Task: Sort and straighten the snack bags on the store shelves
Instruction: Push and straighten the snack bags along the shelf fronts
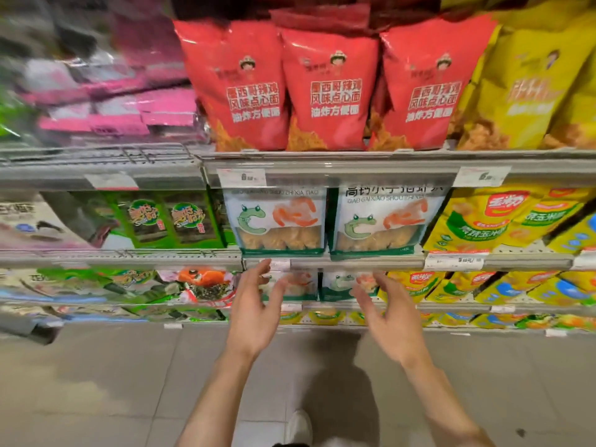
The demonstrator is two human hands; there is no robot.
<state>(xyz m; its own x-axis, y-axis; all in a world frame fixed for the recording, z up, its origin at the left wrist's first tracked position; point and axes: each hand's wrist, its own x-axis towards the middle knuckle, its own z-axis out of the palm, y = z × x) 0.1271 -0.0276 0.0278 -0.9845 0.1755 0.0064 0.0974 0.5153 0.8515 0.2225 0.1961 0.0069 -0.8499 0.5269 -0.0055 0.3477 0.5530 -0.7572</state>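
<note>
Head view: left hand (254, 312) and right hand (385, 321), fingers spread and empty, reach toward 2 white-and-green shrimp-stick bags (292, 285), apparently about to straighten them.

Noodle bags (329, 88) sit on the top shelf (322, 162) at 12 o'clock, shrimp-stick bags (325, 221) right below, corn-snack bags (503, 221) at 3, seaweed packs (167, 221) at 9.
</note>
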